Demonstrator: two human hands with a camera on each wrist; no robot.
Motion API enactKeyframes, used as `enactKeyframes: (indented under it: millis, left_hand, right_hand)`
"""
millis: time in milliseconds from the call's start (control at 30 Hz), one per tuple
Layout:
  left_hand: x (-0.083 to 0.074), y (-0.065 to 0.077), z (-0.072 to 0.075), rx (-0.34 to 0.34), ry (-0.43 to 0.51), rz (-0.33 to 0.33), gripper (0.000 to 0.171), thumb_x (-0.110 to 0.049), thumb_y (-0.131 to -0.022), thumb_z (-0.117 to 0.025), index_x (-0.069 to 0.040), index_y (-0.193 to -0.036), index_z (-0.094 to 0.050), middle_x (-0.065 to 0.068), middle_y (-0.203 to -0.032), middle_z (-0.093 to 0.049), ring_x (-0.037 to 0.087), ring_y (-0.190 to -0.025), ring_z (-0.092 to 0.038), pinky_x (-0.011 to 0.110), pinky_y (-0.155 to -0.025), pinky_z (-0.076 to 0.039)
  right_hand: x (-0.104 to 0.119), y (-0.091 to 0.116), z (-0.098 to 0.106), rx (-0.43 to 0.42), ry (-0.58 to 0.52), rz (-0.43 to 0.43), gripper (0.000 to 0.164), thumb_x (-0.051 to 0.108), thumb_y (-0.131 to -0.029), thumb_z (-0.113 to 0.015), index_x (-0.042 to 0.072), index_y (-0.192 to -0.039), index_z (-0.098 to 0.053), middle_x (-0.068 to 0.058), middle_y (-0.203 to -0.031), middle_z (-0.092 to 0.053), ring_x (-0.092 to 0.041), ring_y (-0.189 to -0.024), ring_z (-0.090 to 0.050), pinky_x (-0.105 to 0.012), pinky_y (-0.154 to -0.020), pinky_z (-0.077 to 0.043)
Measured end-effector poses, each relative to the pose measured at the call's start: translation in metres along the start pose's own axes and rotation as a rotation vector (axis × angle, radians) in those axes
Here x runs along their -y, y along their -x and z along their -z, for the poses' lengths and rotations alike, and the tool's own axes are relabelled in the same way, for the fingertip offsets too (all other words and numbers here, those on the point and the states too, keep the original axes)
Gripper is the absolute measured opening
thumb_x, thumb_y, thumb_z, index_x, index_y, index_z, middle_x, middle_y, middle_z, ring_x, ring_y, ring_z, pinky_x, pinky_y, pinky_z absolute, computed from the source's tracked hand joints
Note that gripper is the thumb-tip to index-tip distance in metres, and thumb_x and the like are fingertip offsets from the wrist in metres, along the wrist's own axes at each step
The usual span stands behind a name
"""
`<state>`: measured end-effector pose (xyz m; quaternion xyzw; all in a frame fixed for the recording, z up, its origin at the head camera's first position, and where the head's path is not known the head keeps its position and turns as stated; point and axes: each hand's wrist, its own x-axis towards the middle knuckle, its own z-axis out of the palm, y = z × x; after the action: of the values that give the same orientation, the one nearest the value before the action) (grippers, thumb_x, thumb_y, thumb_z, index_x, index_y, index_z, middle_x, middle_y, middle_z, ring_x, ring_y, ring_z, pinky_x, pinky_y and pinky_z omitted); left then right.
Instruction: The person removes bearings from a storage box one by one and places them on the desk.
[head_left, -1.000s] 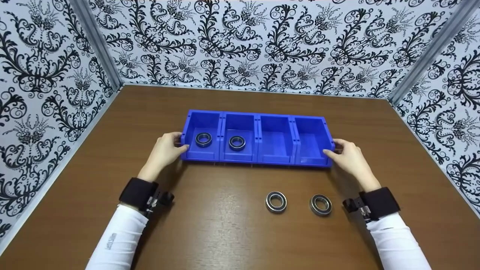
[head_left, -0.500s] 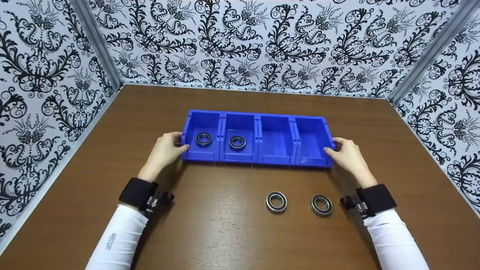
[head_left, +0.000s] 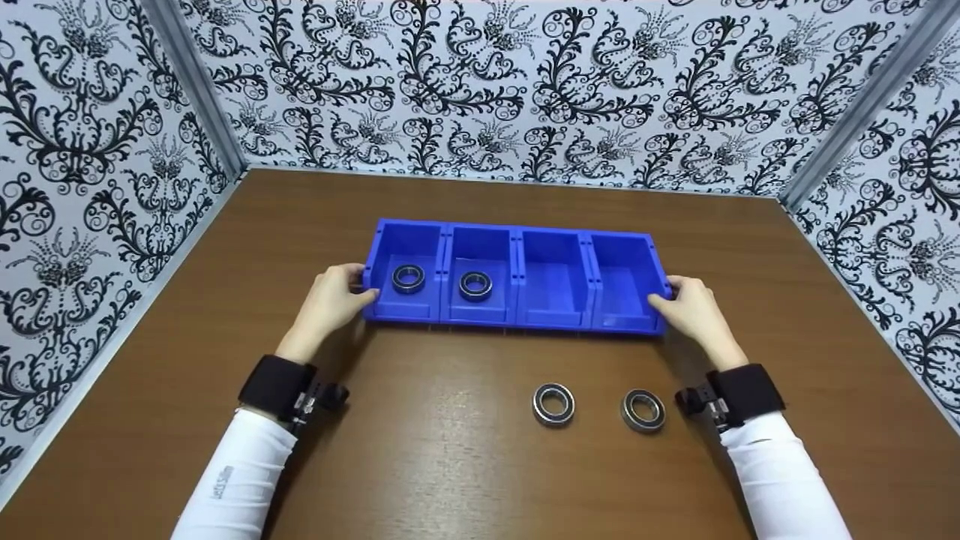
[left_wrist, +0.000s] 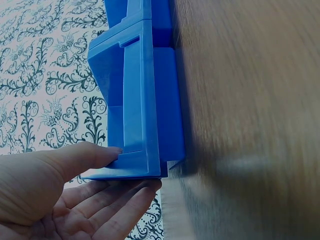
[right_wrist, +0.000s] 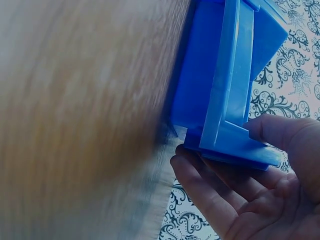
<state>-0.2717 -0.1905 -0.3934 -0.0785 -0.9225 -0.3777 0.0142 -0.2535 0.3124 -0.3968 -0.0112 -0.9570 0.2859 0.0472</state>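
Note:
A row of blue bins (head_left: 517, 319), joined side by side, rests on the wooden table between both hands. My left hand (head_left: 334, 298) grips its left end wall, thumb inside the rim and fingers outside. At the opposite end, my right hand (head_left: 694, 309) pinches the right wall the same way; the right wrist view shows the thumb (right_wrist: 272, 127) over the edge. One bearing (head_left: 408, 279) lies in the leftmost bin, and another bearing (head_left: 475, 286) in the bin beside it. The two bins on the right hold nothing.
Two more ring bearings lie on the table (head_left: 420, 465) in front of the bins: a bearing (head_left: 553, 405) near the middle and a bearing (head_left: 643, 410) close to the right wrist strap. Patterned panels (head_left: 480, 90) enclose the back and sides.
My right wrist and forearm have shifted slightly to the left and away from me, the hand staying at the bin's end. The left hand, bins and bearings look unchanged.

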Motion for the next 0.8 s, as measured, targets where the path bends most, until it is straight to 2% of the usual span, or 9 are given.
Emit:
enactKeyframes:
  millis: [300,800]
  left_hand:
    - [-0.0001,-0.0005,-0.0001,0.005,0.008,0.008,0.05,-0.008,-0.094,-0.065,0.015,-0.137,-0.055,0.034,-0.13,-0.065,0.045,-0.123,-0.066,0.053,-0.109,-0.052]
    - [0.0006,-0.0003,-0.0013,-0.006,0.009,-0.001,0.049,-0.008,-0.093,-0.065,0.015,-0.136,-0.056,0.034,-0.128,-0.066,0.045,-0.121,-0.066,0.054,-0.108,-0.052]
  right_hand:
    - [0.0001,-0.0025,-0.0007,-0.006,-0.012,0.0,0.044,0.015,-0.092,-0.061,-0.015,-0.124,-0.064,-0.033,-0.108,-0.072,-0.02,-0.077,-0.068,-0.023,-0.066,-0.049]
    - [-0.0009,-0.0033,0.0001,0.009,-0.004,-0.012,0.043,0.016,-0.092,-0.061,-0.015,-0.123,-0.065,-0.029,-0.104,-0.073,-0.013,-0.072,-0.063,-0.023,-0.065,-0.047]
